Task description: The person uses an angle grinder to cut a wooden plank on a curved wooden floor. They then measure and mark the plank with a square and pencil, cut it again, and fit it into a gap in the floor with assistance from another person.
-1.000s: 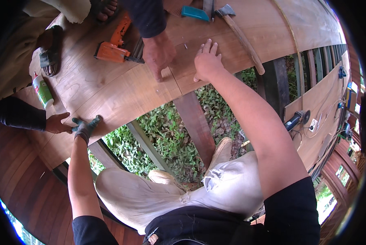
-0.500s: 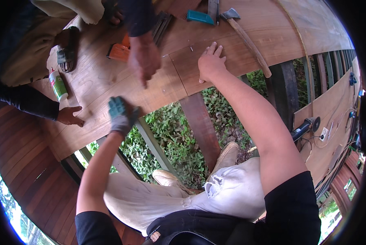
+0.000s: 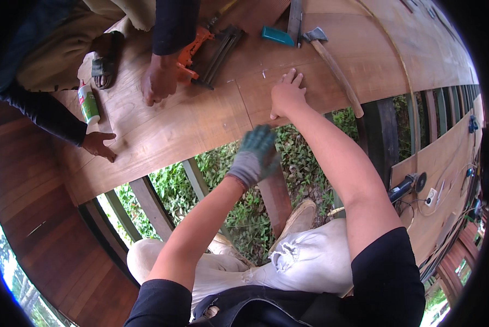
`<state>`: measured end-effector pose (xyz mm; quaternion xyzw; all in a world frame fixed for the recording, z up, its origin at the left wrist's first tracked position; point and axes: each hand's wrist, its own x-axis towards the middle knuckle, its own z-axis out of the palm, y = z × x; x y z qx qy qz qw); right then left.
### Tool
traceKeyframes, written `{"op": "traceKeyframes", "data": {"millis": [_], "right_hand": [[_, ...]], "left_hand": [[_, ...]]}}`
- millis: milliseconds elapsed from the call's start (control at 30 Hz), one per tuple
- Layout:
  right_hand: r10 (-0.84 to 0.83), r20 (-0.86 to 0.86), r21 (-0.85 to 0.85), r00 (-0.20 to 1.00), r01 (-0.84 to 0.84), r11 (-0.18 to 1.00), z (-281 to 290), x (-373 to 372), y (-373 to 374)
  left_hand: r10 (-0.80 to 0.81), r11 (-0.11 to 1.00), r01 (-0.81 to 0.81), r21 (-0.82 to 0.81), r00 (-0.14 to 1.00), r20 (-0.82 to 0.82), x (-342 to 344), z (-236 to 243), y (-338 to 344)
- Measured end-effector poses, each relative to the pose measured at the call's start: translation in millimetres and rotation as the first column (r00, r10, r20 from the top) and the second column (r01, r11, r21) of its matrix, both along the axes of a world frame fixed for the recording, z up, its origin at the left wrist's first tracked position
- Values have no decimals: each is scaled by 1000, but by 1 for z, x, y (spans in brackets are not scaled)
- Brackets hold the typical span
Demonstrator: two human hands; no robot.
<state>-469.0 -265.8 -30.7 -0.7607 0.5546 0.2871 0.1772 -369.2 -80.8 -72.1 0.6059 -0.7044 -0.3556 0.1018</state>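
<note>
My left hand (image 3: 255,152), in a green and grey glove, is blurred, fingers apart, over the near edge of the wooden boards (image 3: 206,122), left of the seam between them. My bare right hand (image 3: 288,94) lies open on the board right of the seam. A hatchet (image 3: 337,76) lies right of it, and a teal plastic piece (image 3: 277,35) lies beyond it. A co-worker's hand (image 3: 160,82) is closed beside an orange nail gun (image 3: 195,46); whether it holds anything I cannot tell. Their other hand (image 3: 97,144) rests on the board at the left edge.
A green-and-white glue bottle (image 3: 89,103) lies near the co-worker's sandaled foot (image 3: 102,68). Open joists (image 3: 195,180) show greenery below, around my legs. A panel (image 3: 446,180) at the right bears an angle grinder (image 3: 402,188), cords and a socket. A dark plank floor (image 3: 32,207) is at the left.
My left hand has swept rightward from the left end of the boards toward my right hand. The co-worker's upper hand has shifted left, showing more of the nail gun.
</note>
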Motion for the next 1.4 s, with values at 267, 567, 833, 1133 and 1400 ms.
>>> {"op": "traceKeyframes", "data": {"millis": [267,567,833,1133,1400], "right_hand": [[85,-2,90,996,-85,992,14,-3,-32],[54,437,-591,898,241,770,-52,-21,-102],[154,482,-654,863,237,718,-67,-36,-118],[223,455,-549,862,74,833,-47,-45,-103],[443,473,-580,762,-109,807,-48,-90,6]], "left_hand": [[284,910,-394,129,820,497,111,-1,25],[243,923,-359,140,823,514,116,-5,28],[292,920,-375,116,852,436,122,-9,33],[290,949,-314,-11,864,412,127,-20,40],[320,944,-327,-47,873,368,130,-23,43]]}}
